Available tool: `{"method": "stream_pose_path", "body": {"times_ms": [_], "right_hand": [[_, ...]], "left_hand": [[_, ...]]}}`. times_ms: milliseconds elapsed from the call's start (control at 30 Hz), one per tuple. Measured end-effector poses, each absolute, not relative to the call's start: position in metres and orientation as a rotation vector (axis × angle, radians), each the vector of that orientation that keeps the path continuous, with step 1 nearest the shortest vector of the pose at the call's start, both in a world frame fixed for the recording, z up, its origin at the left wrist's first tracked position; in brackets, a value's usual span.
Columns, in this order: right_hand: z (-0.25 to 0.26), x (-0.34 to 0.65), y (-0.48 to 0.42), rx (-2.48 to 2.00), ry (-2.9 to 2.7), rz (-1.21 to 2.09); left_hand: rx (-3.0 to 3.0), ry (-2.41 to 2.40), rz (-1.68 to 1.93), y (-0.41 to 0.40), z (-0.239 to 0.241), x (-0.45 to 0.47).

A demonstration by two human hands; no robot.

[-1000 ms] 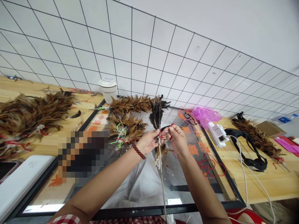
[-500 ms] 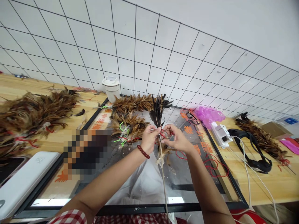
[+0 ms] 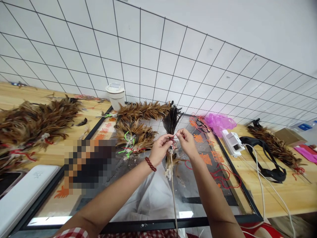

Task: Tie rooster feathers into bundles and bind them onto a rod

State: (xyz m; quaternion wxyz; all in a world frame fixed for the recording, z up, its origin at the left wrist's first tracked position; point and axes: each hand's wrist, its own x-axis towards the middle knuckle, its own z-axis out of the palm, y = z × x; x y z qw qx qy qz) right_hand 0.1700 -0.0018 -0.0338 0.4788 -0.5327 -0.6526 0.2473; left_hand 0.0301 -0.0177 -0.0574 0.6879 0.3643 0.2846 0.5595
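Observation:
Black feathers [image 3: 171, 120] fan out from the top of a thin stick [image 3: 173, 188], which runs down toward my lap. My left hand [image 3: 162, 148], below a dark red bead bracelet [image 3: 150, 164], pinches the stick at the base of the feathers. Red string is wrapped there. On the other side my right hand [image 3: 186, 140] pinches the red string between thumb and forefinger, a little apart from the stick. Loose red string [image 3: 226, 175] trails over the glass to the right. Below the hands, a few pale brown feathers [image 3: 170, 162] lie behind the stick.
Brown feather dusters [image 3: 146, 110] lie at the back and left, another feather bundle [image 3: 133, 134] near my left hand. A white lidded cup [image 3: 116, 96], pink plastic bag [image 3: 220, 123], white power adapter [image 3: 232, 142] and black strap [image 3: 273, 172] surround the black-framed glass panel [image 3: 138, 225].
My right hand has risen and closed its fingertips on the string, drawing it away from the stick. My left hand stays at the feather base. The black feathers look more spread.

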Motion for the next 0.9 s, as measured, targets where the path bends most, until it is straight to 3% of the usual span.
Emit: {"method": "stream_pose_path", "body": {"times_ms": [267,533,700,900], "right_hand": [[-0.027,0.154,-0.013,-1.326,-1.534,0.784],[-0.02,0.145,-0.017,-1.462,-1.701,0.583],[-0.018,0.132,-0.03,-1.617,-1.873,0.201],[-0.018,0.138,-0.025,-1.497,-1.672,0.596]], "left_hand": [[1.068,0.791,1.154,-0.009,-0.066,0.028],[1.834,1.159,1.073,-0.011,-0.061,0.019],[2.301,1.331,0.806,-0.017,-0.056,0.016],[2.488,1.499,0.665,-0.02,-0.051,0.014]]}}
